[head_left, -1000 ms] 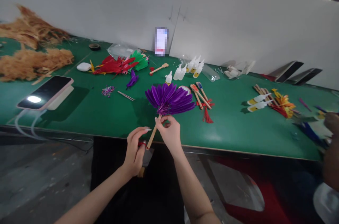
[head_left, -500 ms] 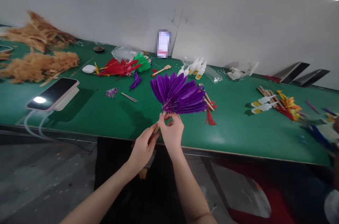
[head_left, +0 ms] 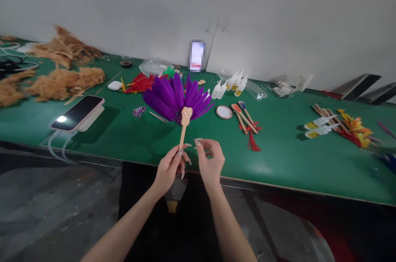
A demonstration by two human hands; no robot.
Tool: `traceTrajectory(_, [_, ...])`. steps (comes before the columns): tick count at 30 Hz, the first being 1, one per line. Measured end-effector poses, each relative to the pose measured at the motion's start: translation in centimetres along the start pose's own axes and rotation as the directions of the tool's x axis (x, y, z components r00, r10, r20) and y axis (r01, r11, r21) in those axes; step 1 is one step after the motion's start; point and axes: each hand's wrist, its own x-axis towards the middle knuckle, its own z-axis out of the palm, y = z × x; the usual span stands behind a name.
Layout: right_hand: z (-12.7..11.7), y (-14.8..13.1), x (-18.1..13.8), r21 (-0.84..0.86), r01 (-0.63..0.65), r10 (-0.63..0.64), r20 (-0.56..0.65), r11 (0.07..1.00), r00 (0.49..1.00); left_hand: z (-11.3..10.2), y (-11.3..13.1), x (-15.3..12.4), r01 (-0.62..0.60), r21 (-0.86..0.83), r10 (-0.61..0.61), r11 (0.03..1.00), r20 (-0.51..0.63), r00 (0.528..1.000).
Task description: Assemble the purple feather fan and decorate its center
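Observation:
A purple feather fan [head_left: 168,99] stands upright over the table's front part. Its pale wooden handle [head_left: 183,135] has a rounded top dotted with small light spots, set at the base of the feathers. My left hand [head_left: 168,167] is closed round the lower end of this handle, thumb in front. Just to the right, apart from the fan, my right hand [head_left: 210,161] has its thumb and fingertips drawn together in a pinch. Whether anything small is between those fingertips cannot be made out.
Glue bottles [head_left: 236,82] and a small white dish [head_left: 224,112] lie behind my right hand, beside tasselled wooden handles [head_left: 243,117]. Tweezers [head_left: 158,117], a pile of beads [head_left: 139,111] and a lit phone [head_left: 78,111] are leftward. Brown fibre [head_left: 66,82] lies farther left.
My right hand has come off the fan and moved slightly right. The fan has shifted left and turned, so its handle's spotted top now shows. The view has swung slightly left.

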Motion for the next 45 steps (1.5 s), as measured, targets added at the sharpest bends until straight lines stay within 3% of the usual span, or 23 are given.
traceTrajectory(6, [-0.1, 0.7, -0.6, 0.096, -0.150, 0.140, 0.101, 0.984, 0.985, -0.1, -0.8, 0.0, 0.031, -0.176, -0.017, 0.984, 0.076, 0.997])
traceTrajectory(14, [0.0, 1.5, -0.4, 0.190, -0.278, 0.241, 0.197, 0.941, 0.950, -0.3, -1.5, 0.2, 0.040, -0.231, -0.015, 0.972, 0.108, 0.994])
traceTrajectory(26, [-0.1, 0.9, -0.5, 0.228, -0.264, 0.189, 0.305, 0.937, 0.934, -0.3, -1.4, 0.1, 0.056, -0.235, -0.026, 0.970, 0.126, 0.992])
traceTrajectory(32, [-0.3, 0.8, -0.5, 0.289, -0.263, 0.170, 0.311, 0.921, 0.935, -0.4, -0.8, 0.0, 0.049, -0.153, -0.029, 0.987, 0.135, 0.990])
traceTrajectory(38, [-0.5, 0.2, -0.5, 0.380, -0.291, 0.165, 0.331, 0.878, 0.929, 0.2, 0.6, -0.5, 0.043, 0.021, -0.044, 0.999, 0.055, 0.997])
traceTrajectory(45, [-0.1, 0.7, 0.2, 0.397, -0.490, 0.359, 0.360, 0.776, 0.861, 1.0, 0.1, -1.4, 0.054, 0.196, -0.045, 0.979, -0.051, 0.998])
